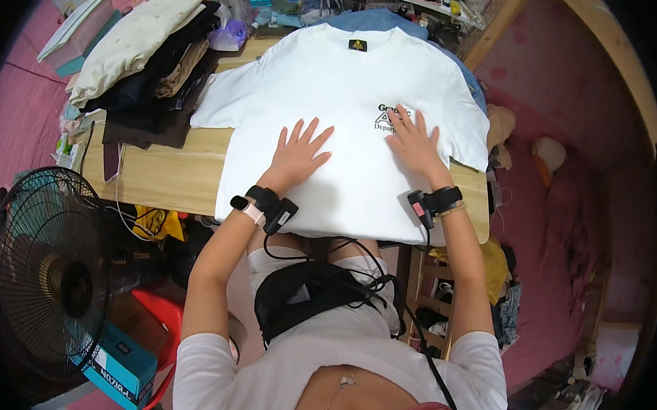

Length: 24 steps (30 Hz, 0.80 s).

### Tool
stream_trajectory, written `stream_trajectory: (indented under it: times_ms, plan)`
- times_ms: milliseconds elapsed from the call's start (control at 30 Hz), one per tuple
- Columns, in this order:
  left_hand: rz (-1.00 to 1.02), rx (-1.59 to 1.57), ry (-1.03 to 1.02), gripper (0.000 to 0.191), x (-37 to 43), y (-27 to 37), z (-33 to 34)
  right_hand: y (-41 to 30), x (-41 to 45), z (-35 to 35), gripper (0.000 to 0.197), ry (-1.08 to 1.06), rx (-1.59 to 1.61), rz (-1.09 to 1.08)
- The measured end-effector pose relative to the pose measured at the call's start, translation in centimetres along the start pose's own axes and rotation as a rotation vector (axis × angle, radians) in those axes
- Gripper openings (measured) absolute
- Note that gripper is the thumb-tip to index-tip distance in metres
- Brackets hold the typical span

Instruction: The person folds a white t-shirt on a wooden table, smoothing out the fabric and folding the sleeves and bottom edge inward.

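Observation:
A white T-shirt (311, 94) lies spread face up on a wooden table (160, 175), its collar pointing away from me and its hem at the near edge. My left hand (299, 153) rests flat on the middle of the shirt with fingers apart. Over on the chest, my right hand (416, 142) lies with spread fingers, partly covering a dark printed design (384, 117). A black label (357, 45) shows inside the collar. Neither hand grips the cloth.
Stacked folded clothes (143, 64) stand at the table's back left, touching the left sleeve area. Blue denim (374, 21) lies behind the collar. A black fan (53, 275) and a blue box (117, 366) are at the lower left. Cables hang from my wrist devices past a black pouch (305, 295).

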<state>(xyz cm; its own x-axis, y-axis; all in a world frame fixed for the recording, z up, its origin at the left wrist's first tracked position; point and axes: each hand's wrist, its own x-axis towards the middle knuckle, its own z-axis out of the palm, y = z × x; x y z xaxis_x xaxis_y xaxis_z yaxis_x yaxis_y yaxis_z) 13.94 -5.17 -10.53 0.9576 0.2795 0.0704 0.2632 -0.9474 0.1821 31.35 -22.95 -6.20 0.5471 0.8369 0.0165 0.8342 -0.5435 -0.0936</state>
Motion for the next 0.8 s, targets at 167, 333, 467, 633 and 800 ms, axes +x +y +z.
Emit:
stream_trajectory:
  times_ms: [167,333,467,633,800]
  plan:
    - [-0.051,-0.093,-0.001,0.055,-1.6,-3.4,-0.8,10.1,-0.7,3.0,0.053,0.106,0.053,0.033]
    - [-0.364,-0.185,-0.168,0.06,-3.6,-8.4,-5.0,12.0,-2.2,-0.6,0.061,-0.011,0.081,0.38]
    - [-0.258,-0.551,0.088,0.058,1.3,-10.9,-5.4,9.6,1.0,-2.9,0.068,0.086,0.206,0.316]
    - [-0.14,-0.796,0.312,0.06,10.6,-8.3,-6.3,4.3,6.2,-4.5,0.065,0.13,0.174,0.071]
    - [-0.233,-0.462,0.172,0.06,14.8,-7.3,-4.8,3.3,10.2,-3.5,0.062,0.172,0.13,0.038]
